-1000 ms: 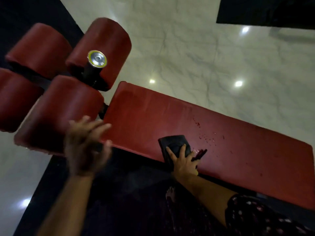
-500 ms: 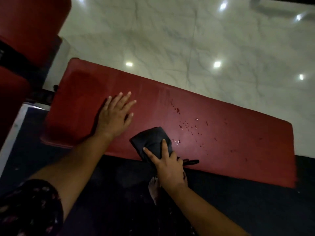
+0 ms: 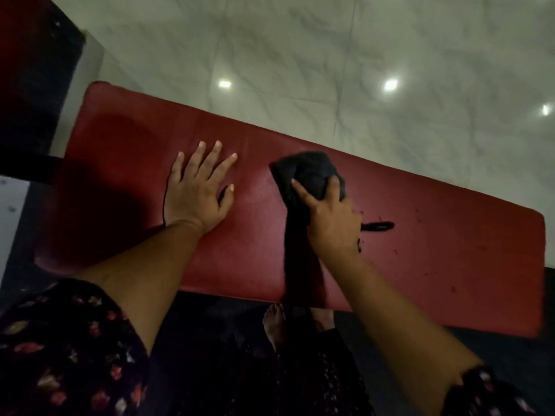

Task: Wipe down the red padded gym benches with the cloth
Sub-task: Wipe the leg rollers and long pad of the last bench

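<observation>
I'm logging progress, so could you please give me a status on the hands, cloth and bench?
Left hand flat on red bench. Right hand grips dark cloth on it. Nothing blocking the wipe.

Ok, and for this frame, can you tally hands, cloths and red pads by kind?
Hands: 2, left hand flat on the bench pad, right hand gripping the cloth
Cloths: 1
Red pads: 2, the bench pad and part of a second pad at top left
Total: 5
</observation>
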Demonstrator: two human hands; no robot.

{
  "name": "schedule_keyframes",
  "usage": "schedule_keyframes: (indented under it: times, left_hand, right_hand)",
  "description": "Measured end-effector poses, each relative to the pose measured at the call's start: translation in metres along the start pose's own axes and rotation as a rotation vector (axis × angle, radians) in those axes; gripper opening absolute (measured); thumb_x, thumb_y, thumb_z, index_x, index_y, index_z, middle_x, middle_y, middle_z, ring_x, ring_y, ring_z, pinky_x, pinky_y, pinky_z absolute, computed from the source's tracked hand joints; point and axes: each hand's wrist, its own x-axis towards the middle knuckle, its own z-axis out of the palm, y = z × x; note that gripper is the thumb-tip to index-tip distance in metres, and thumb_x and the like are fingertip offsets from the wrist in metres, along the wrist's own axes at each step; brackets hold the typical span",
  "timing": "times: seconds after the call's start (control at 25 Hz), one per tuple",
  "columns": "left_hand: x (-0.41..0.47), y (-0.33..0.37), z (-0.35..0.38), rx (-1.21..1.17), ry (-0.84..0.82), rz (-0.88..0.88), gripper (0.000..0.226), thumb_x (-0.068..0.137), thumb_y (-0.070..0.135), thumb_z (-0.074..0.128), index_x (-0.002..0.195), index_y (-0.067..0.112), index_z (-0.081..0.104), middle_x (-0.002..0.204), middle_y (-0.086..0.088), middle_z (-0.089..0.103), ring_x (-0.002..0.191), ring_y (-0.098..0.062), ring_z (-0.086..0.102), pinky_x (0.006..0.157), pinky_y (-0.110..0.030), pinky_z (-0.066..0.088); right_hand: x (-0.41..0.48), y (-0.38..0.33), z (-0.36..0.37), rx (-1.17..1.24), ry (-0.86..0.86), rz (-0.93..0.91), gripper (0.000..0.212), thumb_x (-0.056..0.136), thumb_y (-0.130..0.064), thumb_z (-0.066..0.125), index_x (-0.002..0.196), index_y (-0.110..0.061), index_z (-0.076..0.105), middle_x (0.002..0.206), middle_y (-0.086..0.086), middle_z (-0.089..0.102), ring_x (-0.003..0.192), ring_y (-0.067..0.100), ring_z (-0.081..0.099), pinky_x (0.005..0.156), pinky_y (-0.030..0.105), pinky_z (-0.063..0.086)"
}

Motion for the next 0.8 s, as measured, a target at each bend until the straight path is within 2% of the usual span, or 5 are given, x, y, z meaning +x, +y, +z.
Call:
schedule_keyframes:
  times: [0.28,0.4,0.52,0.68,0.8]
  left_hand:
    - [0.001,-0.002,0.003,0.007,0.046,0.006,0.059,0.092,0.043,0.035,0.149,0.028,0.040,0.158,-0.003,0.034,0.147,-0.027,0.027,0.118,-0.051,0.014]
    - [0.001,-0.001,0.003,0.006,0.055,0.011,0.058,0.092,0.042,0.035,0.149,0.028,0.040,0.158,-0.003,0.034,0.146,-0.027,0.027,0.118,-0.050,0.014]
    - [0.001,-0.002,0.003,0.003,0.050,0.010,0.059,0.092,0.043,0.035,0.149,0.028,0.040,0.158,-0.003,0.034,0.147,-0.027,0.027,0.118,-0.050,0.014]
    - [0.001,0.000,0.004,0.007,0.055,0.002,0.060,0.092,0.043,0.034,0.149,0.028,0.040,0.158,-0.003,0.034,0.147,-0.027,0.026,0.118,-0.049,0.013]
    - [0.000,-0.001,0.003,-0.002,0.056,0.006,0.059,0.092,0.043,0.034,0.148,0.027,0.041,0.157,-0.004,0.035,0.146,-0.027,0.026,0.118,-0.049,0.012]
  right_hand:
    - [0.066,0.007,-0.029,0.248,-0.108,0.243,0.083,0.091,-0.020,0.062,0.148,-0.056,0.013,0.149,0.014,0.020,0.118,0.039,0.044,0.087,0.052,0.048]
    - [0.007,0.001,-0.008,0.244,-0.062,0.261,0.084,0.089,-0.017,0.061,0.150,-0.051,0.013,0.139,0.015,0.029,0.104,0.036,0.050,0.079,0.046,0.052]
    - [-0.085,-0.010,0.027,0.205,-0.139,0.190,0.093,0.086,-0.019,0.065,0.149,-0.054,0.007,0.147,0.020,0.026,0.099,0.034,0.054,0.074,0.044,0.055]
    - [-0.178,0.002,0.057,0.221,-0.284,0.151,0.118,0.041,-0.023,0.090,0.143,-0.048,0.038,0.131,0.026,0.051,0.074,0.041,0.063,0.046,0.046,0.053]
    - [-0.196,0.027,0.068,0.218,-0.260,0.160,0.119,0.040,-0.024,0.090,0.143,-0.052,0.036,0.132,0.021,0.049,0.074,0.036,0.062,0.045,0.043,0.053]
